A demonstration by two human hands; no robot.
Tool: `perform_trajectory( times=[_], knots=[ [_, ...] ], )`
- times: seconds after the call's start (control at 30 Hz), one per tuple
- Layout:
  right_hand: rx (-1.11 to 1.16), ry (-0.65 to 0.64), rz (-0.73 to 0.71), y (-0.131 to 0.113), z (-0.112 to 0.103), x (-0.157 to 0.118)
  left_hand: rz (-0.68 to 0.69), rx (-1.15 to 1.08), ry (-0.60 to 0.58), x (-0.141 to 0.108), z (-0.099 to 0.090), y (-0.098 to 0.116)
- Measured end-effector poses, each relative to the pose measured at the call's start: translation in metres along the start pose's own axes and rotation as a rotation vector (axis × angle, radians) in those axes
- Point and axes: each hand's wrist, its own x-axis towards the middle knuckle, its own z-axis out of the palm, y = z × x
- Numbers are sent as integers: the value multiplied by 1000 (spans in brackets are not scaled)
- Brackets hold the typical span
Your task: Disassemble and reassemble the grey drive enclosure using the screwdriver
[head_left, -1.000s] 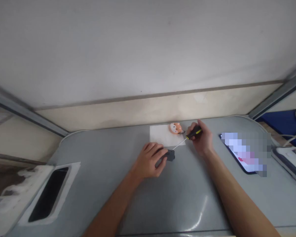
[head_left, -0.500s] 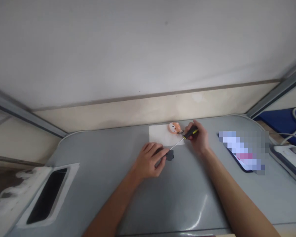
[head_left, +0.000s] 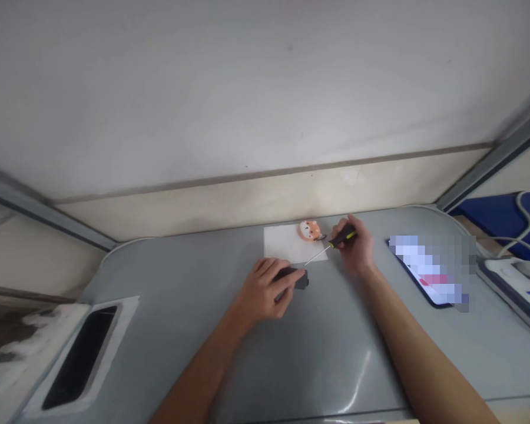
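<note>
My left hand (head_left: 267,290) is closed on a small black block (head_left: 301,279) on the grey table, and the block's right end shows past the fingers. A black and yellow screwdriver (head_left: 343,235) is gripped in my right hand (head_left: 357,244). Its thin shaft slants down to the left, with the tip close to my left index finger and the block's upper edge; whether it touches is too small to tell. Behind the hands, an orange and white animal-face item (head_left: 310,230) with a dark loop lies on a white paper (head_left: 280,244).
A lit phone (head_left: 424,274), partly pixelated, lies to the right, beside a white power strip (head_left: 512,288) with cables. At the left is a dark phone-like slab (head_left: 82,356) on white paper. A wall (head_left: 247,203) borders the table's (head_left: 181,294) back edge.
The view has shifted slightly. The screwdriver tip now sits just above the block's edge, and the block appears turned a little under my left fingers. Both hands keep their hold.
</note>
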Motion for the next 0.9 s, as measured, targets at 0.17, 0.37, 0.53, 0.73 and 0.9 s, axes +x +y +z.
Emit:
perform_trajectory(
  times=[0.17, 0.37, 0.53, 0.73, 0.9],
  knots=[
    [-8, 31, -36, -1, -1, 1, -7, -10, -5, 0, 1, 2],
    [-15, 45, -72, 0, -5, 3, -1, -68, -49, -1, 2, 5],
    [-49, 83, -110, -2, -9, 6, -162, -189, -69, -2, -13, -6],
    [-51, 116, -132, 0, -15, 9, -389, -407, -119, -5, -21, -17],
    [-52, 118, -168, -6, -12, 6, -478, -478, -79, -7, -12, -15]
  ],
)
